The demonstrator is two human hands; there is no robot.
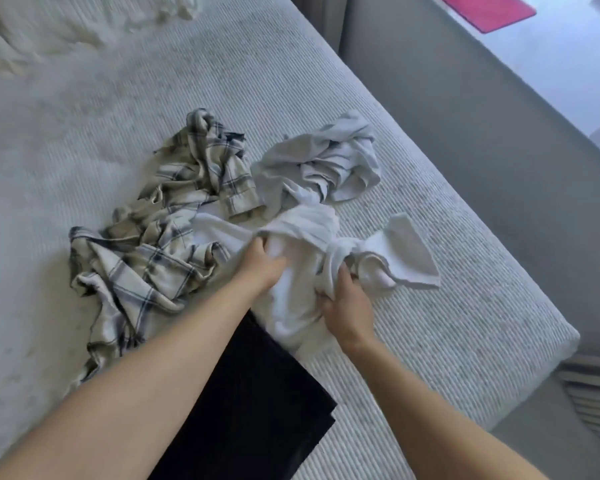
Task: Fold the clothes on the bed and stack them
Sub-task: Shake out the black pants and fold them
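Both hands were on the white garment [302, 237], which lay crumpled near the middle of the bed [447, 306], toward its right edge. Left hand [262, 263] pressed into the bunched cloth, fingers curled in and closed on a fold. Right hand [347, 306] gripped the near-right part of the same garment, fingers wrapped round a gathered bunch. A twisted section ran off to the right, ending in a flatter flap.

Other items: plaid shirt [142, 258] sprawled to the left, its cuff touching the white garment; a pale grey garment [326, 161] heaped just beyond; a black item [257, 393], flat and apparently folded already, at the near edge, partly under the white one and the left forearm.

Handling, as judged: thin, soft and light, no stiffness. It would sag and fold wherever unsupported, and the twist would not come out unaided. Not fragile, not slippery against the ribbed bed cover. Bunch grips suit lifting only. For folding, better holds would be two matching points on a seam or hem (shoulders or bottom corners), then a shake-out to flatten. Which end was the collar could not be told.

Progress: early; three pieces unfolded.
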